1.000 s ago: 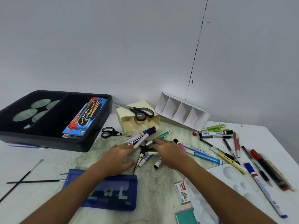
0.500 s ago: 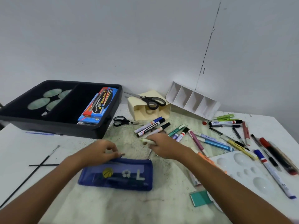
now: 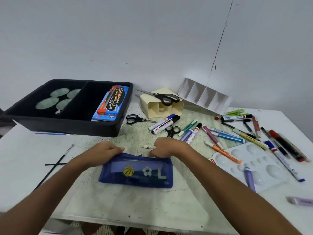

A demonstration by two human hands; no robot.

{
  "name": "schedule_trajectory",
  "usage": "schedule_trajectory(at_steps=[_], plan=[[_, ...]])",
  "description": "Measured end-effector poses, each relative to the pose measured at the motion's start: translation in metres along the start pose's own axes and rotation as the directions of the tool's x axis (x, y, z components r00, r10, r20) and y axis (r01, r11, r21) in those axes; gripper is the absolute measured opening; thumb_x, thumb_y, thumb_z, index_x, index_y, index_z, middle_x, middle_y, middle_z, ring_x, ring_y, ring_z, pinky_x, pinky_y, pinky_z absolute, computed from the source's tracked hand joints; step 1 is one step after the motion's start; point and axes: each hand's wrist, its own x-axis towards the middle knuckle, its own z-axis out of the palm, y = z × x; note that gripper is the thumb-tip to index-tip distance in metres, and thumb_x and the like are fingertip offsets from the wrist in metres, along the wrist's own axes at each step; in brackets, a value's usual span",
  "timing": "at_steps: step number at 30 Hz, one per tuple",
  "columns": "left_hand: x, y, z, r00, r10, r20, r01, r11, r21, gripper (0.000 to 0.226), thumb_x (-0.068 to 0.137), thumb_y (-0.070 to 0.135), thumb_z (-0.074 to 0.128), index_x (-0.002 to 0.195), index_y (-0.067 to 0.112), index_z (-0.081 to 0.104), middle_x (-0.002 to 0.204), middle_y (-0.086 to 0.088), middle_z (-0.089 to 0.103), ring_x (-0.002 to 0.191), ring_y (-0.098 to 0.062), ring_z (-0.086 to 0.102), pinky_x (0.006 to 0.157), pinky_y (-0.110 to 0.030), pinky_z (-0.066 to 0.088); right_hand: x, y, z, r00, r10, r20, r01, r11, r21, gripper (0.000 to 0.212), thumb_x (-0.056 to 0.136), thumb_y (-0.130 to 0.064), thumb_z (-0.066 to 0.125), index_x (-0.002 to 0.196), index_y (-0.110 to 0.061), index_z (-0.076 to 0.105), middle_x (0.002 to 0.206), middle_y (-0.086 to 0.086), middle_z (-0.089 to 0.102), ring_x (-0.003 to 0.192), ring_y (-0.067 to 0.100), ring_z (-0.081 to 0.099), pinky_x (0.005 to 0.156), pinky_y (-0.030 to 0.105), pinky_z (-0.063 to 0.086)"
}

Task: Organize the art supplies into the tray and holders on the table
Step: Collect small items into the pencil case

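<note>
— Head view, entry one: both hands have left the marker pile for the blue pencil pouch (image 3: 136, 172) near the front edge of the worktop (image 3: 152, 206). Left hand (image 3: 103, 150) pinches its top edge; right hand (image 3: 166, 148) grips that edge too, a small white pen (image 3: 149, 147) held in its fingers.

— Meaning?

— Likely opening the pouch to stow or empty it.

— Surroundings?

— Black tray (image 3: 71, 126) at the back left corner, holding a colour box (image 3: 111, 103). Cream holder (image 3: 160, 106) lying tipped over, scissors (image 3: 162, 97) on it. Loose markers (image 3: 220, 134) crowd the right side.
</note>
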Motion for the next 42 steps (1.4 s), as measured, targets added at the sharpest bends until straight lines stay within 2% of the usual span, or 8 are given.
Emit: schedule_trajectory(at_steps=[3, 9, 13, 20, 25, 28, 34, 42], plan=[[-0.002, -0.002, -0.001, 0.999, -0.041, -0.013, 0.04, 0.998, -0.054, 0.052, 0.095, 0.046, 0.054, 0.078, -0.002, 0.065, 0.07, -0.013, 0.06, 0.062, -0.017, 0.054, 0.061, -0.028, 0.043, -0.003, 0.002, 0.002, 0.994, 0.105, -0.013, -0.106, 0.991, -0.087, 0.039, 0.091, -0.049, 0.056, 0.083, -0.011, 0.055, 0.081, 0.003, 0.056, 0.077, 0.022, 0.055, 0.066, 0.032, 0.043], [-0.007, -0.004, 0.001, 0.993, -0.07, -0.1, 0.048, 0.978, -0.204, 0.052, 0.095, 0.038, 0.059, 0.078, -0.011, 0.065, 0.06, -0.006, 0.06, 0.057, -0.016, 0.059, 0.046, -0.024, 0.049, -0.014, 0.009, 0.004, 0.982, 0.186, -0.045, -0.181, 0.978, 0.1, 0.049, 0.091, -0.053, 0.057, 0.067, -0.011, 0.051, 0.061, 0.004, 0.055, 0.044, 0.015, 0.049, 0.049, 0.024, 0.04], [-0.011, -0.002, -0.001, 0.994, -0.003, -0.107, -0.019, 0.978, -0.207, 0.04, 0.092, 0.037, 0.063, 0.071, 0.006, 0.074, 0.059, -0.002, 0.067, 0.052, -0.008, 0.061, 0.046, -0.023, 0.051, -0.02, 0.015, 0.004, 0.971, 0.171, -0.169, -0.136, 0.97, 0.201, 0.054, 0.087, -0.057, 0.06, 0.064, -0.01, 0.048, 0.05, 0.006, 0.053, 0.044, 0.017, 0.049, 0.053, 0.027, 0.039], [-0.017, 0.006, -0.002, 0.963, 0.163, -0.214, -0.205, 0.96, -0.191, 0.005, 0.086, 0.033, 0.071, 0.083, 0.03, 0.073, 0.083, 0.009, 0.072, 0.08, -0.014, 0.067, 0.056, -0.023, 0.055, -0.033, 0.024, 0.0, 0.911, 0.068, -0.407, 0.132, 0.886, 0.444, 0.047, 0.088, -0.05, 0.064, 0.059, -0.015, 0.053, 0.04, -0.006, 0.052, 0.038, 0.012, 0.05, 0.058, 0.029, 0.045], [-0.022, 0.003, 0.003, 0.969, 0.222, -0.105, -0.238, 0.954, -0.18, 0.051, 0.075, 0.041, 0.075, 0.123, 0.035, 0.058, 0.112, 0.013, 0.06, 0.097, -0.011, 0.059, 0.06, -0.013, 0.05, -0.049, 0.034, -0.008, 0.97, -0.027, -0.242, 0.147, 0.857, 0.494, 0.047, 0.088, -0.051, 0.064, 0.063, -0.011, 0.065, 0.049, 0.001, 0.058, 0.041, 0.01, 0.048, 0.048, 0.019, 0.037], [-0.026, -0.003, 0.006, 0.947, 0.316, -0.057, -0.321, 0.926, -0.199, 0.055, 0.069, 0.048, 0.07, 0.121, 0.045, 0.053, 0.12, 0.022, 0.054, 0.108, -0.007, 0.054, 0.068, -0.011, 0.051, -0.052, 0.036, -0.013, 0.991, -0.026, -0.129, 0.09, 0.844, 0.528, 0.044, 0.087, -0.051, 0.065, 0.067, -0.012, 0.069, 0.068, 0.013, 0.058, 0.048, 0.012, 0.046, 0.046, 0.02, 0.028], [-0.028, -0.013, 0.006, 0.933, 0.358, -0.012, -0.355, 0.918, -0.18, 0.05, 0.07, 0.051, 0.071, 0.117, 0.053, 0.055, 0.121, 0.031, 0.054, 0.111, 0.005, 0.054, 0.078, -0.008, 0.048, -0.055, 0.033, -0.025, 0.999, -0.034, -0.003, 0.031, 0.863, 0.504, 0.034, 0.085, -0.045, 0.069, 0.07, -0.015, 0.074, 0.063, 0.0, 0.06, 0.048, 0.007, 0.046, 0.039, 0.018, 0.023], [-0.029, -0.015, 0.009, 0.943, 0.33, 0.04, -0.304, 0.905, -0.296, 0.074, 0.062, 0.047, 0.081, 0.127, 0.048, 0.046, 0.128, 0.019, 0.059, 0.114, 0.0, 0.058, 0.085, -0.016, 0.052, -0.06, -0.007, -0.036, 0.944, -0.191, -0.268, 0.304, 0.816, 0.491, 0.014, 0.086, -0.02, 0.07, 0.09, -0.006, 0.07, 0.075, 0.007, 0.062, 0.058, 0.01, 0.047, 0.048, 0.02, 0.036]])
